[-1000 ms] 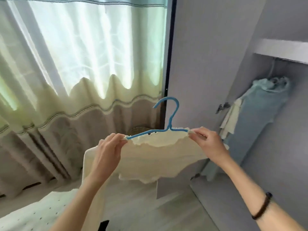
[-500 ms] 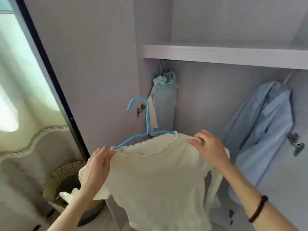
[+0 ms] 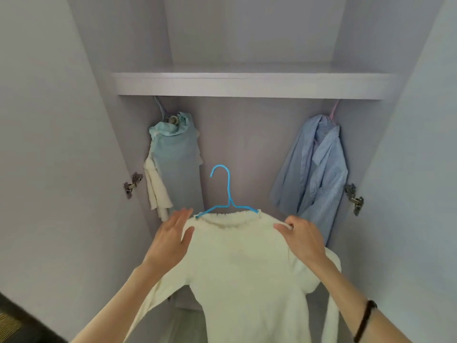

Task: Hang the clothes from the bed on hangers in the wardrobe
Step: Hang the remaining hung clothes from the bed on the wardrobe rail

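Cream top (image 3: pixel 247 263) on blue hanger (image 3: pixel 228 194), held up in front of open wardrobe (image 3: pixel 247 84), below shelf. L hand (image 3: pixel 170 240) spread w/ straight fingers against left shoulder; R hand (image 3: pixel 303 240) pinches right shoulder fabric. Teal garment (image 3: pixel 176 159) & striped blue shirt (image 3: pixel 319 169) hang behind.

Cream sweater (image 3: pixel 247 268), plain off-white knit with a ruffled neckline, no pattern. Hanger (image 3: pixel 226 194) under it is bright sky blue. Wardrobe (image 3: pixel 74 120) panels, doors and shelf (image 3: pixel 247 84) are pale lilac-grey, shelf edge closer to white. Left hanging garment (image 3: pixel 175 159) is pale teal/aqua, plain, with a cream-white piece (image 3: pixel 154 189) beside it on a grey-blue hook. Right hanging shirt (image 3: pixel 319 169) is light blue with fine white vertical stripes, on a pink hanger hook (image 3: pixel 333 110). Door hinges (image 3: pixel 132 184) are silver metal. Wristband (image 3: pixel 364 320) on the right arm is black. Bottom-left corner: dark strip next to a tan woven texture (image 3: pixel 10 325).
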The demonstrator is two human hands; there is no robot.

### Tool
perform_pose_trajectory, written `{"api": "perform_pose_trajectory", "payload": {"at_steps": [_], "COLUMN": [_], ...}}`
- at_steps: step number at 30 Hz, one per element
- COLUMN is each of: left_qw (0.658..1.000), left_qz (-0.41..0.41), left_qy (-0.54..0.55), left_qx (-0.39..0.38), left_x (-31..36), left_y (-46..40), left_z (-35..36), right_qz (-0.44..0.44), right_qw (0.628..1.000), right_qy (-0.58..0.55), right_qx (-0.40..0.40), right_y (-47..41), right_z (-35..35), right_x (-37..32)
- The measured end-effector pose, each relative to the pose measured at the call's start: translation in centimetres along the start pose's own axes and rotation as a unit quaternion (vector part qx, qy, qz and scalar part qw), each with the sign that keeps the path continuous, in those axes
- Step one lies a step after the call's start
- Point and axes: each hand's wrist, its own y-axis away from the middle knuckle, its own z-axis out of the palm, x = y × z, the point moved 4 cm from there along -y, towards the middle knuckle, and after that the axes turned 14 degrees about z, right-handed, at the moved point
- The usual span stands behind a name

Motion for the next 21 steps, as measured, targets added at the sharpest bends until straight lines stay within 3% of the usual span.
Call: {"api": "perform_pose_trajectory", "payload": {"at_steps": [7,12,17,21], "left_qw": [0.991,0.964,0.928,0.902], "left_qz": [0.108,0.221,0.282,0.284], "left_qy": [-0.059,-0.118,-0.176,-0.252], "left_qx": [0.058,0.093,0.167,0.206], "left_x": [4.1,7.8,9.5,10.6], "left_y": [-9.8,-16.0,-23.6,-29.6], "left_z": [0.7,0.1,-2.2,-3.0], "right_qz": [0.117,0.167,0.207,0.226], "right_qw": [0.991,0.963,0.944,0.916], "right_qy": [-0.069,-0.208,-0.257,-0.321], "right_qx": [-0.016,-0.048,0.030,0.083], "right_y": [-5.7,-9.6,-13.9,-18.0], "right_z": [-0.4,0.0,0.4,0.2], "right_x": [2.4,3.4,4.2,4.1]}}
